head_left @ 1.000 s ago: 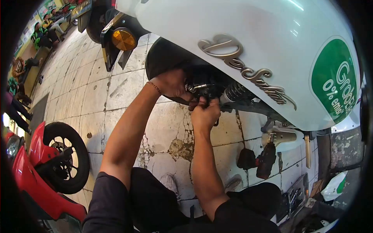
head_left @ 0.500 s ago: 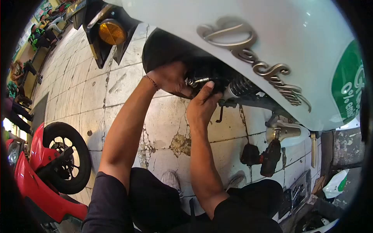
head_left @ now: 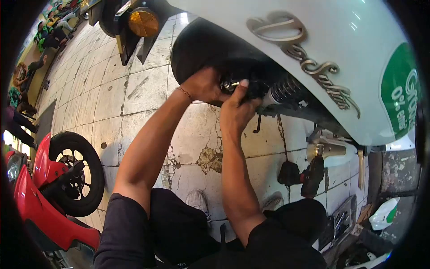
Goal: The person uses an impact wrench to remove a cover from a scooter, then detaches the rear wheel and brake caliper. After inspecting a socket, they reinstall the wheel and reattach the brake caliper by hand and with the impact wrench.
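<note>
Both of my hands are under the rear bodywork of a white scooter (head_left: 340,31), between the dark rear wheel (head_left: 190,56) and the coil-spring shock absorber (head_left: 286,91). My left hand (head_left: 204,85), with a thin bracelet at its wrist, is curled next to the wheel; its fingertips are mostly hidden. A small shiny metal piece (head_left: 229,85) shows between the two hands. My right hand (head_left: 237,112) is closed, thumb up, just below that piece and beside the shock absorber's lower end. What either hand grips is hidden in the shadow.
A cordless power tool (head_left: 309,177) rests on the tiled floor to the right, near the exhaust muffler (head_left: 331,151). Further right lies a tool tray (head_left: 342,222). A red motorcycle (head_left: 49,197) stands at the left. Several people sit along the far left wall.
The view has shifted slightly, so the scooter appears a little further right. My hands stay together at the same spot; less of the shiny metal piece shows now.
</note>
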Tool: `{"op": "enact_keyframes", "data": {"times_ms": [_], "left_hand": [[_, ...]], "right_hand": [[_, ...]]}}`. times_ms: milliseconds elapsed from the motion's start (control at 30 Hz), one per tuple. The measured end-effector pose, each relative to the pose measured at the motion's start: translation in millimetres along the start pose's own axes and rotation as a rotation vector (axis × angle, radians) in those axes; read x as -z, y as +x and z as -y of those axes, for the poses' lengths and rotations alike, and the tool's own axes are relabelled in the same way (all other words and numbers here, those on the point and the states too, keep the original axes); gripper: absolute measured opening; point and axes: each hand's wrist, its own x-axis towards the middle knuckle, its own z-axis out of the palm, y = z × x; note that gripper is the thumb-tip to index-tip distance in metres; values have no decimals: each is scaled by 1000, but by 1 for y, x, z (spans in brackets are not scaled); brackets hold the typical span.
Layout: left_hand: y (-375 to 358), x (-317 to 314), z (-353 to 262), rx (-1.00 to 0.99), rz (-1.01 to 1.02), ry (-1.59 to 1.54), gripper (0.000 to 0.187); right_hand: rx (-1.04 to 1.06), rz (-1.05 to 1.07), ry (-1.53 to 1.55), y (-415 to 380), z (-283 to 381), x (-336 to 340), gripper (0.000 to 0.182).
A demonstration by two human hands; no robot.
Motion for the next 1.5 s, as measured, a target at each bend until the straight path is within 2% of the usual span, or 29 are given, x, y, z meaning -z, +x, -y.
{"op": "enact_keyframes", "data": {"times_ms": [67,133,167,200,267,333,400,433,533,567,600,667,733,800,867,933,967,1033,1067,1167,1233,1267,1300,1333,1367,1400,1433,1467,1500], "left_hand": [[3,3,-6,62,83,79,68],[-1,0,-12,-145,-109,-62,65],[-5,1,-17,71,-8,-58,73],[-4,-5,-13,60,3,-66,73],[-7,-23,7,-11,-183,-167,74],[-3,-22,7,1,-154,-90,72],[-5,-14,1,89,-80,0,58],[-4,-5,-12,99,-31,25,56],[4,-9,10,68,12,103,55],[3,-14,18,28,-62,38,71],[2,-22,19,33,-57,35,71],[-6,-38,17,140,-262,-243,71],[-7,-31,4,107,-262,-236,69],[-8,-19,-7,70,-143,-17,58],[-4,-13,2,81,-94,-38,57],[-2,-13,11,128,-35,-32,56],[-4,-20,16,135,-29,-33,56],[-9,-36,18,66,-257,-137,67],[-9,-36,18,64,-255,-140,67],[-14,-21,17,122,-209,-134,68],[-26,-4,40,86,-132,-58,60],[-37,0,49,113,-304,-196,53],[-48,3,57,135,-474,-336,46],[-54,3,65,-48,-624,-113,36],[-56,-5,72,-32,-833,-165,34],[-63,0,72,172,-852,-52,42],[-58,2,76,216,-904,113,50],[-51,4,80,262,-965,274,59],[-41,12,76,295,-995,368,63]], "right_hand": [[54,-58,-15,2,-5,-2,75],[91,5,-33,2,-8,3,74],[95,22,-78,3,-7,6,74],[92,6,-84,4,-6,9,74],[99,44,-166,3,-2,12,74],[79,37,-165,5,0,14,73],[53,26,-134,6,-4,9,70],[72,5,52,6,-5,7,68],[42,-24,41,4,1,6,66],[25,-8,-36,2,5,10,65],[19,-6,-40,3,9,13,65],[34,89,-207,5,12,19,65],[28,70,-183,7,10,19,65],[22,69,-160,2,5,15,65],[19,-13,-7,0,1,9,65],[43,-10,-37,4,7,10,65],[58,2,-77,3,6,12,65],[16,99,-144,5,14,25,65],[-9,181,-199,9,17,28,64],[5,100,-123,3,0,18,63],[23,99,-8,-6,-14,9,63],[41,93,99,-11,-21,8,63],[-78,208,229,-14,-11,14,69],[-83,195,230,-15,-13,12,69],[79,86,119,-18,-16,8,73],[239,-26,5,-19,-14,6,77],[223,-15,-18,-19,-12,9,87],[229,-21,-28,-15,-11,12,87],[382,-84,-111,-11,-11,16,88]]}}
